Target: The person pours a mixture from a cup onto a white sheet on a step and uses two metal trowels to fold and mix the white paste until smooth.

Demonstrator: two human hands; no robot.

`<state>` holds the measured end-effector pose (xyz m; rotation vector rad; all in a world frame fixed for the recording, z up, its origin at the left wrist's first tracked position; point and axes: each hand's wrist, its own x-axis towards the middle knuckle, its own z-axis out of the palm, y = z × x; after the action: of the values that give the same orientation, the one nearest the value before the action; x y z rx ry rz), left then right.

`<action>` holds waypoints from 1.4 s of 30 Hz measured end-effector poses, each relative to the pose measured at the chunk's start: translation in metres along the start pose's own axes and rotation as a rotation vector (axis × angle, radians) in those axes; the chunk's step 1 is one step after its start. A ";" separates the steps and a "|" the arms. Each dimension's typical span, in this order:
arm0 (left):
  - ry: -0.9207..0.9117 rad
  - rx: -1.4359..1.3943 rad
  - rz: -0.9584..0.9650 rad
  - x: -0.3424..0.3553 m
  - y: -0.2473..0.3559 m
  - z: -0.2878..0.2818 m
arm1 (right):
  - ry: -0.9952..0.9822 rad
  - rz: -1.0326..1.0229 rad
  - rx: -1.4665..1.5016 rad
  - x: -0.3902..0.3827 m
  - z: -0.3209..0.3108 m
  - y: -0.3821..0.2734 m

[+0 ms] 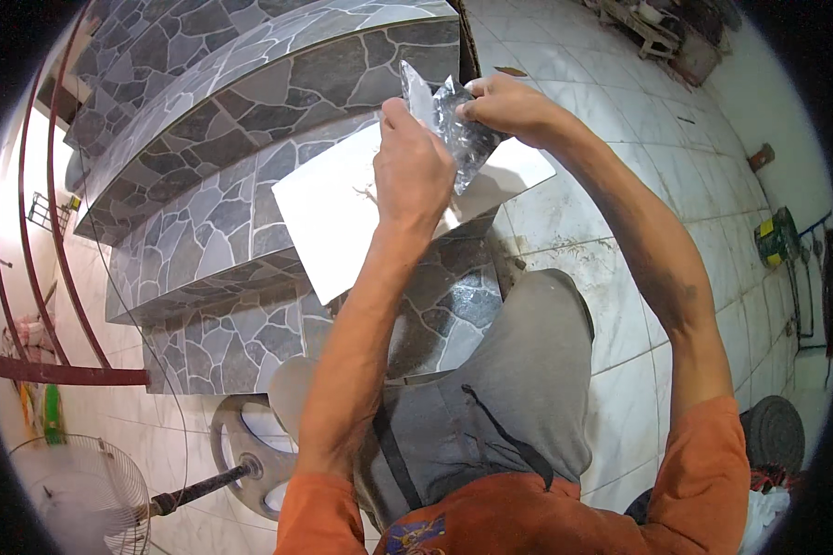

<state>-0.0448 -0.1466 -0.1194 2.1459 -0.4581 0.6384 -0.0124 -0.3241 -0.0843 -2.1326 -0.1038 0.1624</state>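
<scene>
Far left: dark red railing (83, 376), curved bars, standing beside the steps. Below it, fan (74, 495) with round wire guard; its pole ran right to a pale base (227, 439). Next, grey stone-patterned steps (204, 208) rose away from the person. White board (319, 227) lay flat on the steps, right end reaching out past them. Left hand (414, 176) was raised over the board, fingers curled tight, gripping the left side of a plastic packet (469, 141). Packet was shiny, clear at left, darker at right, with a jagged, pointed top; held up over the board between both hands, contents couldn't be made out. Right hand (507, 104) pinched its upper right edge between thumb and fingers. Grey shorts (518, 370) below, pale tiled floor (620, 305) to the right, then green container (776, 237) near the wall at far right.
</scene>
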 end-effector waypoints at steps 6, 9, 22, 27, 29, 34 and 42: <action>0.002 0.091 0.047 0.011 -0.021 -0.025 | 0.044 -0.052 0.058 -0.003 -0.037 0.017; 0.020 0.086 -0.030 0.010 -0.030 -0.039 | 0.082 0.140 0.123 0.016 -0.066 0.050; 0.071 -0.059 -0.104 0.002 -0.037 -0.072 | -0.105 0.245 -0.158 0.096 -0.020 0.050; 0.081 -0.106 -0.110 0.003 -0.034 -0.067 | -0.107 0.076 -0.310 0.100 -0.017 0.037; 0.086 -0.134 -0.128 0.004 -0.026 -0.061 | -0.153 -0.037 -0.306 0.096 -0.024 0.035; 0.102 -0.194 -0.178 0.004 -0.017 -0.046 | -0.138 -0.120 -0.427 0.071 -0.005 -0.010; 0.151 -0.109 -0.164 0.005 -0.012 -0.014 | -0.115 -0.030 -0.361 0.041 0.006 -0.044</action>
<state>-0.0385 -0.1290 -0.1162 1.9911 -0.2271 0.6618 0.0267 -0.2897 -0.0541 -2.4792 -0.2491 0.2654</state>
